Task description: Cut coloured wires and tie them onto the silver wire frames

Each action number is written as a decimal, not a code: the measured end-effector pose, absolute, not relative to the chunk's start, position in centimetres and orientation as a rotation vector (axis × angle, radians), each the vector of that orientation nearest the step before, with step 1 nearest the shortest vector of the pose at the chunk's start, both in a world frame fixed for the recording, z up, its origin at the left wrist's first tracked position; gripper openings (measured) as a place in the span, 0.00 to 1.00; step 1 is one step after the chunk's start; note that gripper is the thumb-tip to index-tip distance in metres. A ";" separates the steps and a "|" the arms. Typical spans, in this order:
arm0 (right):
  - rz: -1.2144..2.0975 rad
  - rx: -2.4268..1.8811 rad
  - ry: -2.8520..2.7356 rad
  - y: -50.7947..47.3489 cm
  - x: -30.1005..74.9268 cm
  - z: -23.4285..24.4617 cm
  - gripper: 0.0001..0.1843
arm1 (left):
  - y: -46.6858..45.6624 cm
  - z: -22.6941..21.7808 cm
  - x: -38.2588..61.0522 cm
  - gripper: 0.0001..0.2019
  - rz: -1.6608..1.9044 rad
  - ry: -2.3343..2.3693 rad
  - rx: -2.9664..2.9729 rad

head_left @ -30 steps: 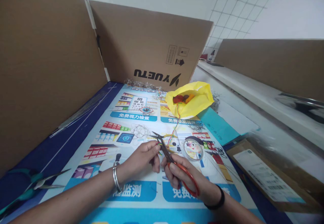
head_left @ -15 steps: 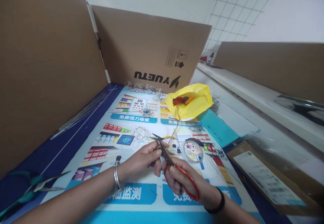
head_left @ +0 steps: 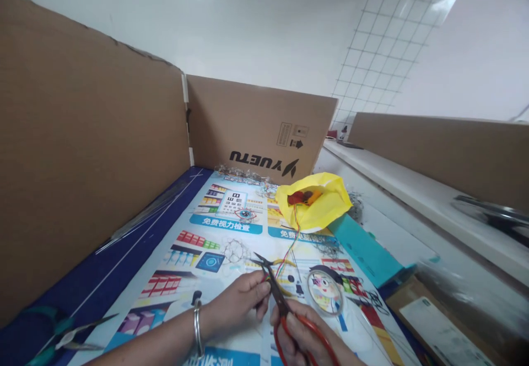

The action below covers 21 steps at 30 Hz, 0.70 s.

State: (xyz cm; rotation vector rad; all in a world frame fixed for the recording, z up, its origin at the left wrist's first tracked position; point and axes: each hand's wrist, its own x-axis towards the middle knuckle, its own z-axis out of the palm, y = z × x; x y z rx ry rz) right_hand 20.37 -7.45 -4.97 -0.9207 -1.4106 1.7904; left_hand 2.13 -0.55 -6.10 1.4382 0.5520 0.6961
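Note:
My right hand (head_left: 301,330) grips a pair of red-handled scissors (head_left: 281,300), its fingers in the loops. The dark blades stand slightly apart and point up and left. Beside them, my left hand (head_left: 244,302) pinches thin coloured thread (head_left: 292,246) close to the blades. Whether the blades touch the thread I cannot make out. Red, green and yellow strands run from there up into a yellow pouch (head_left: 326,217), whose mouth shows red and orange material inside.
A printed poster (head_left: 231,338) covers the table between cardboard walls (head_left: 252,112). Teal-handled pliers or cutters (head_left: 68,335) lie at the left. A roll of clear tape (head_left: 324,291), tangled wire (head_left: 237,250), a turquoise sheet (head_left: 367,250) and a labelled brown package (head_left: 442,327) lie about.
The camera view has tilted up, so everything sits lower in the picture. Both hands keep their hold on the thread and the scissors, and the blades look slightly less spread.

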 end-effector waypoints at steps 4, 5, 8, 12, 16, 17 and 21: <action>1.828 -0.906 -1.371 -7.4 20.4 -5.1 0.21 | -0.5 -5.6 1.8 0.22 0.663 0.580 1.561; 1.843 -0.898 -1.355 -7.4 20.3 -5.2 0.20 | -0.5 -5.3 1.7 0.22 0.657 0.598 1.607; 1.871 -0.843 -1.319 -7.3 20.3 -5.4 0.19 | -0.5 -4.7 1.4 0.22 0.665 0.689 1.814; 1.871 -0.841 -1.303 -7.3 20.2 -5.6 0.19 | -0.4 -4.5 1.2 0.20 0.648 0.787 2.020; 1.847 -0.867 -1.305 -7.4 20.1 -5.5 0.19 | -0.5 -4.7 1.3 0.19 0.649 0.814 2.150; 1.837 -0.873 -1.316 -7.5 20.1 -5.5 0.19 | -0.6 -4.8 1.4 0.17 0.645 0.816 2.195; 1.784 -0.896 -1.355 -8.0 19.8 -5.4 0.20 | -1.2 -5.5 1.5 0.12 0.629 0.828 2.379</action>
